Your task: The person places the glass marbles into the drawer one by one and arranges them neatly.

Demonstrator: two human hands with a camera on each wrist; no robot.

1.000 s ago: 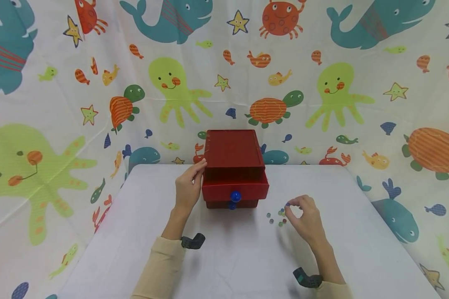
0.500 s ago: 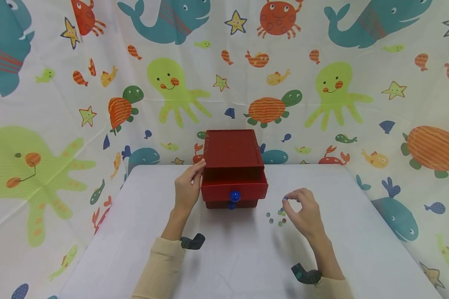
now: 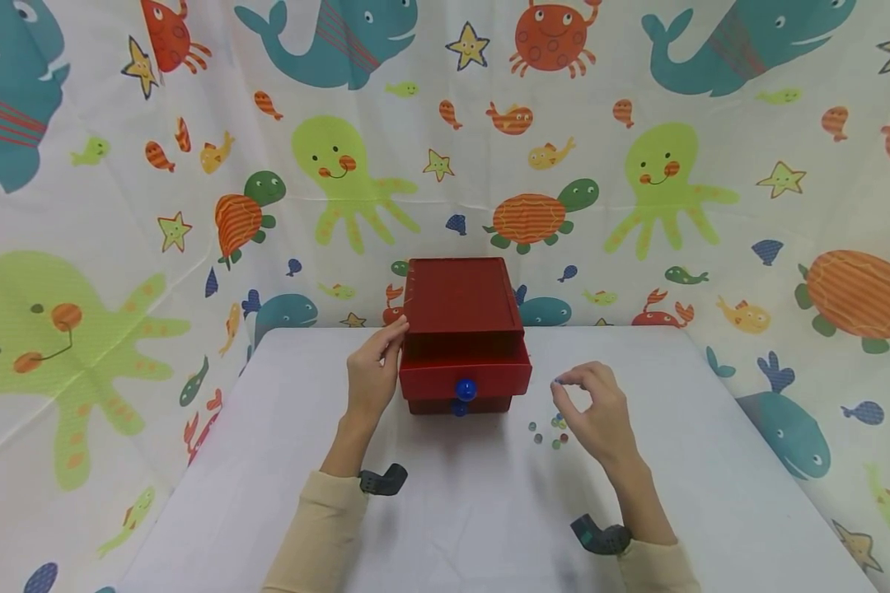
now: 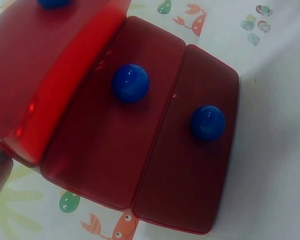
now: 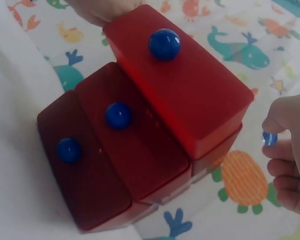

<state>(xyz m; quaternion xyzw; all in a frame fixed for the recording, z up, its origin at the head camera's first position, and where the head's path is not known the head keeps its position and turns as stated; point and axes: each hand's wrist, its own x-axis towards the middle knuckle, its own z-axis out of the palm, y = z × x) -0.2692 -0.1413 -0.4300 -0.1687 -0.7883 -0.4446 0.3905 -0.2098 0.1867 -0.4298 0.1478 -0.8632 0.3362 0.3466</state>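
A small red chest of drawers [image 3: 463,296] with blue knobs stands at the back of the table. Its top drawer [image 3: 433,381] is pulled out; the two below are closed, as the left wrist view shows. My left hand [image 3: 371,375] rests its fingers against the chest's left side, beside the pulled-out drawer. To the right of the chest, my right hand [image 3: 599,416] pinches a clear and blue glass marble [image 5: 269,138] between thumb and forefinger, raised above the table. Several loose marbles [image 3: 556,444] lie on the table just below and left of that hand.
A white cover lies over the table [image 3: 460,511]. Behind it hangs a curtain [image 3: 430,189] printed with sea animals, close to the back of the chest. Dark bands [image 3: 601,535] sit on both wrists.
My right hand has risen and moved left toward the chest, carrying the marble away from the loose ones. The left hand and the top drawer have stayed in place.
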